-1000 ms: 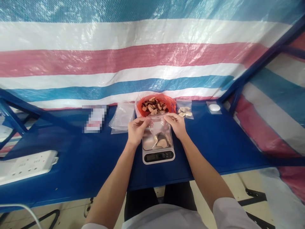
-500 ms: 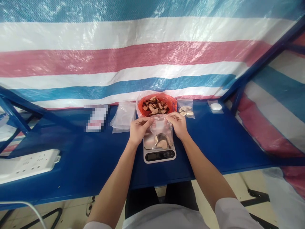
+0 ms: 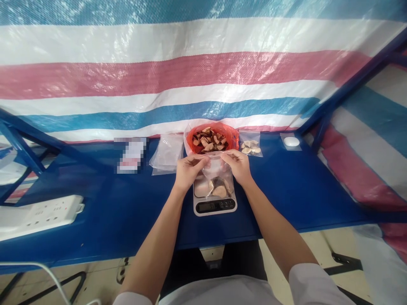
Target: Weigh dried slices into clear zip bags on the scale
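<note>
A small clear zip bag (image 3: 218,176) with a few brown and pale dried slices in its bottom rests on a white kitchen scale (image 3: 215,199). My left hand (image 3: 187,169) pinches the bag's top edge on the left, and my right hand (image 3: 238,166) pinches it on the right. Just behind them stands a red plastic bag (image 3: 211,140), open and full of dried brown slices.
A pile of empty clear bags (image 3: 167,154) lies left of the red bag; a filled small bag (image 3: 250,146) lies to its right. A white oval object (image 3: 291,141) sits at the back right, a white power strip (image 3: 38,214) at the left on the blue table (image 3: 302,186).
Both hands keep hold of the bag's top over the scale and have drawn slightly closer together. The view has shifted a little.
</note>
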`<state>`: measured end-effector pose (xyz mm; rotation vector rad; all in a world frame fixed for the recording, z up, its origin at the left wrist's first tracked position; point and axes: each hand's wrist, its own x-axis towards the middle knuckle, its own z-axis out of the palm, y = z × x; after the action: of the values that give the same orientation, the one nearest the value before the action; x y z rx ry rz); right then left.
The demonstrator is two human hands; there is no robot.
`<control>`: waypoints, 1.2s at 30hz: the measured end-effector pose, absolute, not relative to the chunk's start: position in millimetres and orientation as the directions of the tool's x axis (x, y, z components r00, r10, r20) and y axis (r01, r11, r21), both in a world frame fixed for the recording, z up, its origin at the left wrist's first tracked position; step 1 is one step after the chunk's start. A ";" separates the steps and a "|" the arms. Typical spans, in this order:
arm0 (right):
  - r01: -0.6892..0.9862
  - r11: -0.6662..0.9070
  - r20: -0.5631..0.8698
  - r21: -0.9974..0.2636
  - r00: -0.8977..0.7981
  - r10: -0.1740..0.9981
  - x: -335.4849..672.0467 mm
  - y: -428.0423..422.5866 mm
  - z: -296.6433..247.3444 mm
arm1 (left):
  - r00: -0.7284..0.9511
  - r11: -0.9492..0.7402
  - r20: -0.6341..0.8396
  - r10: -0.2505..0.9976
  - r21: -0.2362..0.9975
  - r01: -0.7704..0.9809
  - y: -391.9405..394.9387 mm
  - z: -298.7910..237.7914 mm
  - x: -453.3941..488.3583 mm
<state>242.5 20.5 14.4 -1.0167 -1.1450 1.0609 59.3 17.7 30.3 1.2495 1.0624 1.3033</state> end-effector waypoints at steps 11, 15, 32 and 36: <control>-0.096 0.193 0.190 -0.976 0.038 0.981 241.6 19.6 14.2 | 0.047 -0.173 0.178 0.983 0.980 -0.096 19.2 27.7 60.8; -0.058 0.198 0.195 -0.979 0.044 0.980 242.4 19.9 15.4 | 0.099 -0.171 0.180 0.979 0.981 -0.096 18.3 29.0 59.2; -0.033 0.230 0.229 -0.973 0.041 0.973 240.0 17.1 15.6 | 0.054 -0.153 0.155 0.986 0.987 -0.051 18.5 28.0 61.2; -0.007 0.263 0.262 -0.965 0.030 0.964 242.5 16.1 17.8 | 0.081 -0.183 0.186 0.979 0.982 -0.042 17.8 30.9 57.9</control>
<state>242.5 16.1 17.8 -1.0178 -1.2942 0.9959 57.9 17.8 30.9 1.3567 1.0268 1.2954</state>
